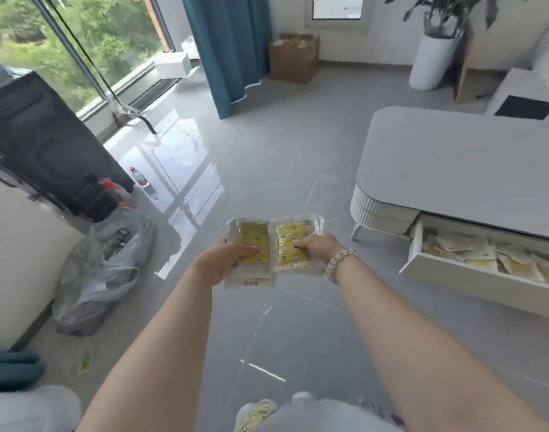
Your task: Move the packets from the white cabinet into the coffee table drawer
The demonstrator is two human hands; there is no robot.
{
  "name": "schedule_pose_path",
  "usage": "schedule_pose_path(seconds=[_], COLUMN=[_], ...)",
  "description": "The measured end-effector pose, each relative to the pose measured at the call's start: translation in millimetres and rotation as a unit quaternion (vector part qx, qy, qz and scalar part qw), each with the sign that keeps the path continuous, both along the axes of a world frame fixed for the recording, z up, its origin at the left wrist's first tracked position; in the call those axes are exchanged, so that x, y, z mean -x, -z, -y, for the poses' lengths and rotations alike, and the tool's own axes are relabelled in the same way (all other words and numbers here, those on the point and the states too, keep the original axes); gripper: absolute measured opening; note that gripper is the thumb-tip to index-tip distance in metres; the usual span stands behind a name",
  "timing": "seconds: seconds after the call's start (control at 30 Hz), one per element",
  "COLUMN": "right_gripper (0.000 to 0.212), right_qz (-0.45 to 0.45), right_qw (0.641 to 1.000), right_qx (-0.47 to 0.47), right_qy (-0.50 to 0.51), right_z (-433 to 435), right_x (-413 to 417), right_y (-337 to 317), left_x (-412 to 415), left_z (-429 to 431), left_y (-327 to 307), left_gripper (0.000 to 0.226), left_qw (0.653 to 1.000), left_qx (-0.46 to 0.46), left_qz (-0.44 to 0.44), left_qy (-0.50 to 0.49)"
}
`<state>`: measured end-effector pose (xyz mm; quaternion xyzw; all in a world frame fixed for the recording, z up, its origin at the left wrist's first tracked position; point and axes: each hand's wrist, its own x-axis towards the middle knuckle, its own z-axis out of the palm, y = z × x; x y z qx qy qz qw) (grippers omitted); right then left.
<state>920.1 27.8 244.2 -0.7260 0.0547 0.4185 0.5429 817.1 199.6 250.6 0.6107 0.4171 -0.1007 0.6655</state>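
Grey glossy floor [267, 157], open drawer [472, 280].

— What sort of place is this looking like?
— A home living room. A teal curtain [232, 51] is hanging beside a tall window [89, 35], a potted plant [435, 57] is standing in the corner, and a white coffee table [460, 157] is sitting on a grey tiled floor [267, 157].

Left packet [251, 235]: dark characters on the pale strip just below the left hand [223, 260] thumb, too blurred to read. Right packet [290, 235]: nothing legible.
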Motion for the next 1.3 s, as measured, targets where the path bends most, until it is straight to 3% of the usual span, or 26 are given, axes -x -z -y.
schedule_pose_path(seconds=[0.17,0.3,0.43,0.57,0.77,0.93,1.1,1.3], right_gripper=[0.041,0.040,0.032,0.016,0.030,0.032,0.032,0.031], right_qz=[0.000,-0.005,-0.021,-0.025,-0.018,-0.026,-0.042,-0.041], right_qw=[0.998,0.992,0.985,0.973,0.958,0.927,0.889,0.856], right_qx=[0.018,0.043,0.042,0.054,0.078,0.072,0.056,0.042], right_qy=[0.063,0.115,0.168,0.224,0.276,0.367,0.453,0.514], right_z=[50,80,101,114,137,171,218,268], right_x=[-33,-57,-84,-118,-171,-194,-195,-195], right_y=[1,8,11,8,9,14,16,20], left_x=[-68,-115,-171,-228,-311,-358,-385,-404], left_z=[32,58,73,83,115,161,214,278], left_y=[10,19,28,27,29,32,34,40], left_gripper=[0.044,0.057,0.035,0.040,0.030,0.019,0.028,0.014], left_qw=[0.996,0.988,0.973,0.958,0.932,0.903,0.866,0.830], left_qx=[-0.013,0.006,0.007,0.008,0.011,0.021,0.024,0.035], left_qz=[0.001,-0.017,-0.023,-0.023,-0.025,-0.022,-0.031,-0.025], left_qy=[0.086,0.154,0.229,0.286,0.363,0.428,0.499,0.556])
